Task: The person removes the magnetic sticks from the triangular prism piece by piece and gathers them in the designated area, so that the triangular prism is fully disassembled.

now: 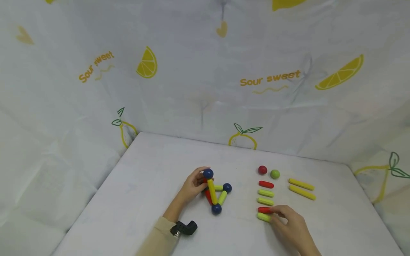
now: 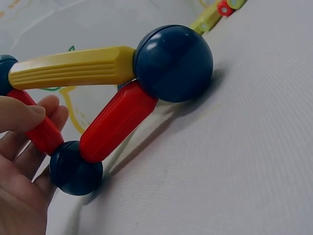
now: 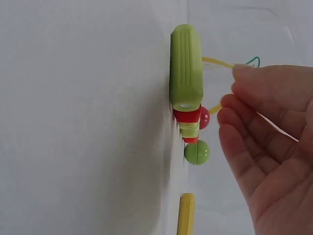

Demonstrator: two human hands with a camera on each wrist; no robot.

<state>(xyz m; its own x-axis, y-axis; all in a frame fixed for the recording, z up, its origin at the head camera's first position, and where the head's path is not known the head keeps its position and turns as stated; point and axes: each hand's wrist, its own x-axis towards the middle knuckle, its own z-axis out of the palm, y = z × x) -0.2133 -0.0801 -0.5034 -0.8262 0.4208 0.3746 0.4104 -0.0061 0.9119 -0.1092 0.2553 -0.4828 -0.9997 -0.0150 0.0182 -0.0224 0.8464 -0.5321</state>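
My left hand (image 1: pixel 190 187) holds a frame of magnetic rods and blue balls standing on the table. In the left wrist view the thumb and fingers pinch a red rod (image 2: pixel 45 134) between two blue balls. A yellow rod (image 1: pixel 212 192) slopes down to the front blue ball (image 1: pixel 216 208), beside another red rod (image 2: pixel 117 122). Light green rods (image 1: pixel 222 197) join a further blue ball (image 1: pixel 227 187). My right hand (image 1: pixel 289 224), fingers loosely bent and empty, hovers beside the nearest light green rod (image 3: pixel 186 68) and a red rod (image 1: pixel 264 210) in a column of loose rods.
Farther up that column lie light green rods (image 1: pixel 266 201) and a red rod (image 1: pixel 266 184). Behind them sit a red ball (image 1: pixel 262 170) and a green ball (image 1: pixel 274 174). Two yellow rods (image 1: pixel 302 192) lie to the right. A lemon-print cloth (image 1: pixel 192 89) hangs behind the table (image 1: pixel 128 199).
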